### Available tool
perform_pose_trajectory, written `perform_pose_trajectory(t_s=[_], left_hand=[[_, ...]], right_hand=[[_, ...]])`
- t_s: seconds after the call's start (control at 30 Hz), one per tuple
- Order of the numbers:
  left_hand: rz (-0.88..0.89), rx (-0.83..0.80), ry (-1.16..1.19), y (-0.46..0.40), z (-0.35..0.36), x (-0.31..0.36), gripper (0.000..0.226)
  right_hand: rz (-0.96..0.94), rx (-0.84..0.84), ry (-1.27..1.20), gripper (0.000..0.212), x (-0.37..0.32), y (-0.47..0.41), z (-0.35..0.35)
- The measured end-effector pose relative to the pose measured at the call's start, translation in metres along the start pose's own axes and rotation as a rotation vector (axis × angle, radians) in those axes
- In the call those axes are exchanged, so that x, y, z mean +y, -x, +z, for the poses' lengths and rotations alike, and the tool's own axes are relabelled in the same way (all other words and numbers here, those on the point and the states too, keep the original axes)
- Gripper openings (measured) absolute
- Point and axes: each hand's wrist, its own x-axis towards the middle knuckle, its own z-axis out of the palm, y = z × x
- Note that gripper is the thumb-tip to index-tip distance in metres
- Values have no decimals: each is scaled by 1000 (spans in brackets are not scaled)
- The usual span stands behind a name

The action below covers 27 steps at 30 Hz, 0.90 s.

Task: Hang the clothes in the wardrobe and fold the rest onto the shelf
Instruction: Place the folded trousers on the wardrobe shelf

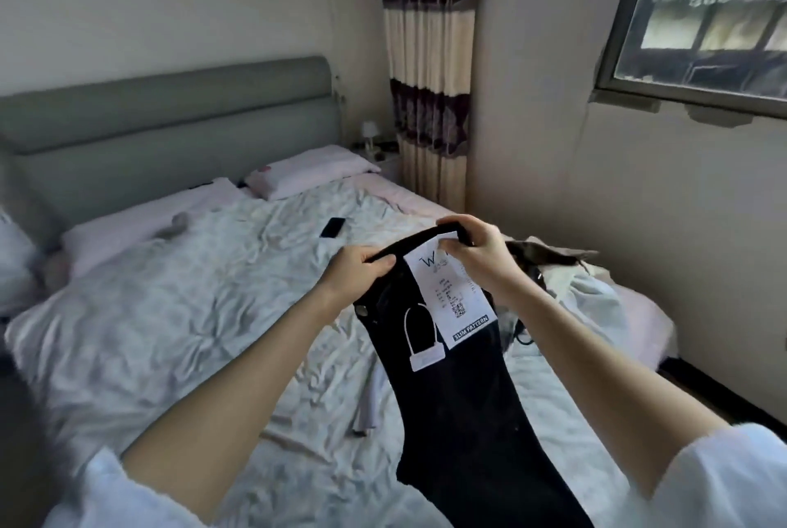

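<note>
We hold a pair of black trousers (pixel 460 391) up over the bed (pixel 179 314), gripping the waistband at its top edge so the legs hang down toward us. A white paper label (pixel 451 297) printed "SLIM PATTERN" hangs from the waistband, and beside it a small white plastic tag (pixel 426 350) on a loop lies against the dark cloth. Our left hand (pixel 357 272) curls round the waistband at the left end; our right hand (pixel 477 250) pinches it at the right end, just above the label, so the trousers stretch between the two. Beyond the trousers, on the bed's right side, sits a heap of other clothes (pixel 566 276), partly hidden by our right forearm. A dark phone (pixel 333 227) lies on the rumpled sheet further up the bed, and two pillows (pixel 311 172) rest against the grey headboard (pixel 170 118). Past the bed's far corner hangs a striped curtain (pixel 430 71), with a window (pixel 702 16) to its right.
</note>
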Motion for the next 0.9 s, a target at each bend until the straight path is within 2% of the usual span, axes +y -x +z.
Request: perform_pose_trajectory(t_s=[0.13,0.27,0.4,0.47,0.53,0.63,0.77,0.9], left_hand=[[-128,116,-106,-40,-19,-71,25],[-248,195,-261,-81,-21,-139,19],[-296,181,-383,-116,-12,-197,18],[-289,158,-449,-134,-3,-222,18],[-256,132,-536,-144,7,-240,20],[-193,60,-641,-151,25,-261,24],[-59,-41,-682,-140,54,-265,26],[123,-73,-686,-117,84,-260,25]], right_hand=[[94,-56,88,36,46,-46,68],[257,-177,132,42,106,-74,121],[469,-287,68,42,171,-66,158],[635,-335,-71,47,204,-65,170],[815,-325,-274,40,227,-65,178],[955,-271,-509,34,254,-61,189],[981,-217,-726,54,273,-52,188],[984,-209,-724,70,285,-35,170]])
